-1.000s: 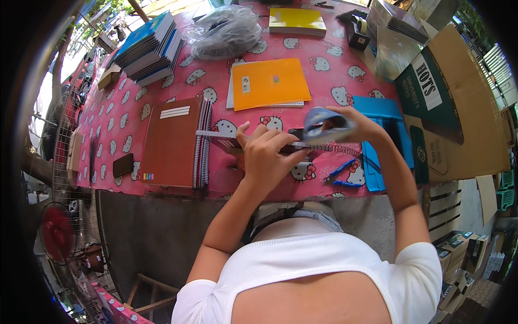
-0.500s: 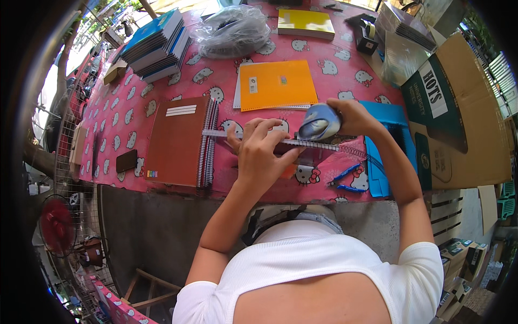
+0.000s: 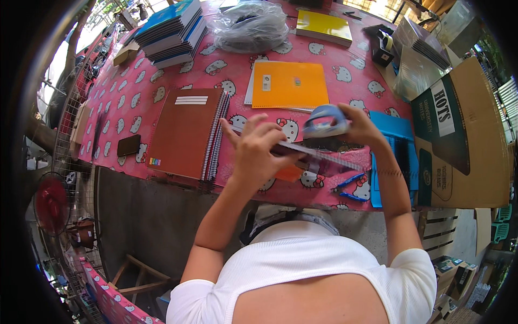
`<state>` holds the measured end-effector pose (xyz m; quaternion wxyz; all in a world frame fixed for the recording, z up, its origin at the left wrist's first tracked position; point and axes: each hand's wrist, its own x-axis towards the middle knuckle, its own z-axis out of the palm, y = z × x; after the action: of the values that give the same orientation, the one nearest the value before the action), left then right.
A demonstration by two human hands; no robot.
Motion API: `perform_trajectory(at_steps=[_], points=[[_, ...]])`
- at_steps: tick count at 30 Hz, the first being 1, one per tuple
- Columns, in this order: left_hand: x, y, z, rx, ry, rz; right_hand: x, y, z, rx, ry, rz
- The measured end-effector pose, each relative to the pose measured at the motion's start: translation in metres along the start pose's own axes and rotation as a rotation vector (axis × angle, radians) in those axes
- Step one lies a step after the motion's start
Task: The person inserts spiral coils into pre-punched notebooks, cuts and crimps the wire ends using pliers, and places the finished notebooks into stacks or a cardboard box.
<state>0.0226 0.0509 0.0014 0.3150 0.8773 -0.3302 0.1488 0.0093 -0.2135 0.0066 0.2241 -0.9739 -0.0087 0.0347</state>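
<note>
My left hand [image 3: 260,146] grips a notebook [image 3: 329,155] that stands on edge, its punched spine facing up. A thin dark spiral coil [image 3: 396,173] sticks out past the notebook's right end. Just above that spine, my right hand [image 3: 359,124] is closed round a rounded blue-grey tool [image 3: 325,121], blurred, its exact kind unclear. Blue-handled pliers [image 3: 352,188] lie below the coil. To the left of my left hand is a stack of brown spiral notebooks [image 3: 186,132]. An orange notebook [image 3: 291,83] rests on a white one beyond my hands.
Blue covers [image 3: 389,140] lie beside a large cardboard box [image 3: 464,140] at the right. A phone [image 3: 129,145] sits at the left. Farther back are stacked blue notebooks [image 3: 172,35], a clear plastic bag [image 3: 248,27], a yellow pad [image 3: 324,27] and a tape dispenser [image 3: 383,47].
The notebook has tilted, its right end now lower, and the blue-grey tool has turned slightly in my right hand. The whole view has shifted a little. Both hands keep their hold.
</note>
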Motion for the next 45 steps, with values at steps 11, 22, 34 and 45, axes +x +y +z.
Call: perform_trajectory(at_steps=[11, 22, 34, 45], points=[[0.001, 0.006, 0.01, 0.007, 0.074, 0.009, -0.019, 0.036, 0.018, 0.935, -0.102, -0.324], [-0.001, -0.012, -0.005, -0.062, 0.086, -0.037, -0.002, -0.009, 0.019, 0.943, -0.052, -0.263], [0.0, -0.017, -0.011, -0.294, 0.097, -0.187, 0.019, -0.022, 0.021, 0.697, -0.175, -0.144], [-0.003, -0.029, -0.017, -0.186, 0.224, -0.124, 0.038, -0.028, 0.029, 0.881, -0.007, -0.505]])
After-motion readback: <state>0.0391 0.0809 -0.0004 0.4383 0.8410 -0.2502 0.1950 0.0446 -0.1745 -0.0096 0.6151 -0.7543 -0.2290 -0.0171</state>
